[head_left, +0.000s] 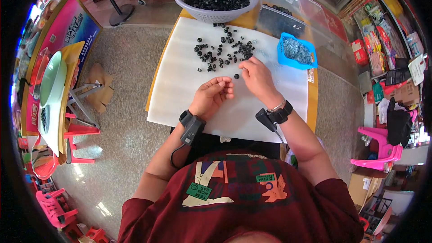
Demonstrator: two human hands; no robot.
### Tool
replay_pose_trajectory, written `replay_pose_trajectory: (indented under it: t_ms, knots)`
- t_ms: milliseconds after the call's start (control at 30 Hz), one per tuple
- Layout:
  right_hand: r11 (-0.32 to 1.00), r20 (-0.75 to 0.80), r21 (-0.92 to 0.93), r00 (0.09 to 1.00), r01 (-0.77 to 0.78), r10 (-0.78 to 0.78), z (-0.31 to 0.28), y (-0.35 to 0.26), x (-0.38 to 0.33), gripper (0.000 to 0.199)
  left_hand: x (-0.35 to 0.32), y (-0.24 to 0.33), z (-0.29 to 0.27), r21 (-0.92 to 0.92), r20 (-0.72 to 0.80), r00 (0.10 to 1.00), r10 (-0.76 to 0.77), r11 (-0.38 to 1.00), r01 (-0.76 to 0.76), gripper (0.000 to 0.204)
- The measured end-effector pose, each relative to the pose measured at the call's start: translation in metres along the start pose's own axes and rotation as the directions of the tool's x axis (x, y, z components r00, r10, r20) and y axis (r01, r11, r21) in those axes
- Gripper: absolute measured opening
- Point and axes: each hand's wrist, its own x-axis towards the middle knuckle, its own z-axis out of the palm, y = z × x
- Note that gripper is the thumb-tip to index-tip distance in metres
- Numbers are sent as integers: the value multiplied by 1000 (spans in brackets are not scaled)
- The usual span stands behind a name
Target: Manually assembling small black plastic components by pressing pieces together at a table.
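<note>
Small black round parts (208, 56) lie scattered over the white sheet (180, 103) on the table, with a denser cluster (245, 49) toward the right. My left hand (212, 95) is over the sheet, palm partly up, fingers curled and thumb against the forefinger; whatever it pinches, if anything, is too small to make out. Just beside the cluster is my right hand (258, 76), its thumb and fingertips drawn together, and their contents are hidden. One single black round part (236, 76) sits between the two hands.
At the table's far edge stands a grey colander (211, 16) heaped with black parts. Right of it is a clear plastic bin (280, 23). A blue basket (294, 64) of small clear or silvery pieces sits at the right. A pink chair (380, 146) stands beyond the table's right side.
</note>
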Motion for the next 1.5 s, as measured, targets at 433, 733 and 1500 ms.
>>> replay_pose_trajectory:
  t_ms: [433, 733, 1500]
  knots:
    - [982, 45, 181, 998, -52, 44, 5, -4, -40, 17, 0, -1, 7, 43, -65, 996, 60, 997, -57, 24]
    - [995, 35, 98, 999, 24, -28, 8, -13, -35, 18, -1, -1, 6, 25, -85, 989, 122, 992, -120, 20]
    - [788, -79, 607, 978, -107, 193, -18, -52, -45, 13, -3, -1, 6, 113, -5, 998, 63, 992, -62, 21]
